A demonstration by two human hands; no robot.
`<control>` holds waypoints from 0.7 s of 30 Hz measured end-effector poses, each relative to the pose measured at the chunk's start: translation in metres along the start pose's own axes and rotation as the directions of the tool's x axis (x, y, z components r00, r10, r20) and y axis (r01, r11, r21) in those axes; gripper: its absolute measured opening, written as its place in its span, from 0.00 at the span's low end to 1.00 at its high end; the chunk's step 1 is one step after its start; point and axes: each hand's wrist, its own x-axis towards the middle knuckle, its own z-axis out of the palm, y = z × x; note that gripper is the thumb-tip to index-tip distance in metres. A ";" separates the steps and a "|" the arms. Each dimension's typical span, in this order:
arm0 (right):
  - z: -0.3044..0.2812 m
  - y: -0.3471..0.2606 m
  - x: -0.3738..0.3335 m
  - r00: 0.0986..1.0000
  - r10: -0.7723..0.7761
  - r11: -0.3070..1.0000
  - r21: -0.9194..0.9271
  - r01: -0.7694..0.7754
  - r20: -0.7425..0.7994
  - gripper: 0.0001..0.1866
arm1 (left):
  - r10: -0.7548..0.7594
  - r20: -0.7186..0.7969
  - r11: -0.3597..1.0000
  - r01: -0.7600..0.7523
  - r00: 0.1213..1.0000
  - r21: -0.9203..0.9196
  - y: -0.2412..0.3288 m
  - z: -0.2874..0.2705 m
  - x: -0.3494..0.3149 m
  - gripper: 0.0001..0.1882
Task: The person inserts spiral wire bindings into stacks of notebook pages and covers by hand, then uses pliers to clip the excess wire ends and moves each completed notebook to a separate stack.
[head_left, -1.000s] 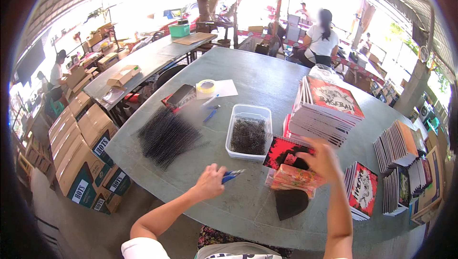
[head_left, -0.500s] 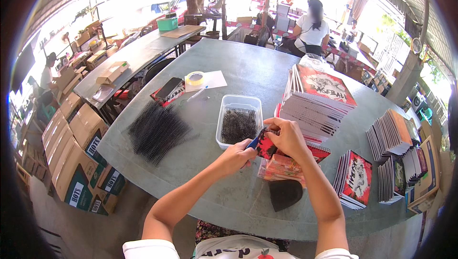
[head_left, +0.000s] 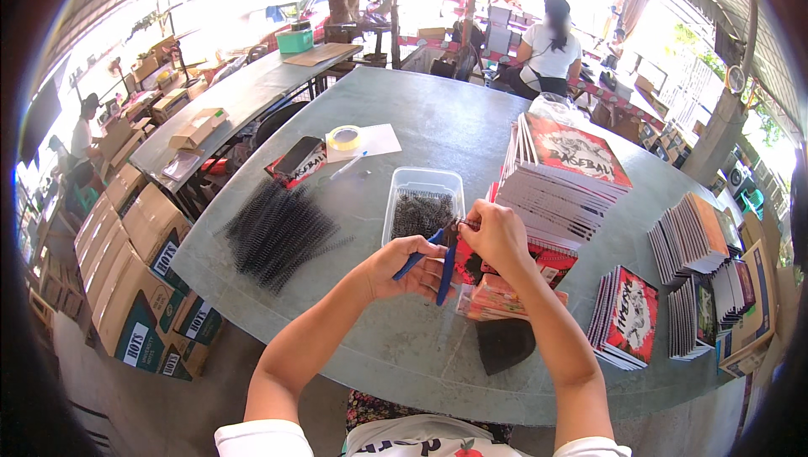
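Blue-handled pliers (head_left: 446, 276) rest in my left hand (head_left: 396, 270); the handles are spread apart and the fingers lie loosely around them. The jaws point up at the fingertips of my right hand (head_left: 495, 234). That hand is pinched at the upper edge of a red and black notebook (head_left: 471, 267), which it partly covers. A thin dark piece shows at its fingertips, too small to make out clearly. Just beyond the hands stands a clear plastic container (head_left: 461, 188) with short black coils (head_left: 419, 215) inside. Beneath the notebook lies an orange patterned packet (head_left: 505, 295).
Long black spiral coils (head_left: 282, 234) are heaped at left, near a phone (head_left: 301, 154), tape roll (head_left: 344, 137) and pen (head_left: 348, 167). A tall notebook stack (head_left: 551, 196) rises at right; more notebooks (head_left: 623, 318) stand beyond. A dark rounded pad (head_left: 505, 345) lies near the front edge.
The pliers' handles have spread apart, and my left fingers have loosened around them. The pliers have swung more upright. My right hand has shifted slightly up and left.
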 end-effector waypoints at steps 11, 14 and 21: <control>-0.010 0.003 -0.012 0.998 -0.018 0.996 -0.084 0.013 -0.058 0.10 | 0.603 -0.055 0.104 -0.010 0.796 0.995 -0.024 0.007 0.018 0.21; -0.014 0.025 -0.029 0.997 -0.072 0.985 -0.157 0.076 0.033 0.11 | 0.305 -0.231 0.682 -0.043 0.924 0.730 -0.017 -0.003 -0.014 0.24; -0.175 0.119 -0.118 0.958 0.138 0.967 -0.175 -0.185 -0.251 0.16 | 0.286 -0.360 0.802 -0.015 0.888 0.598 -0.036 -0.008 -0.031 0.22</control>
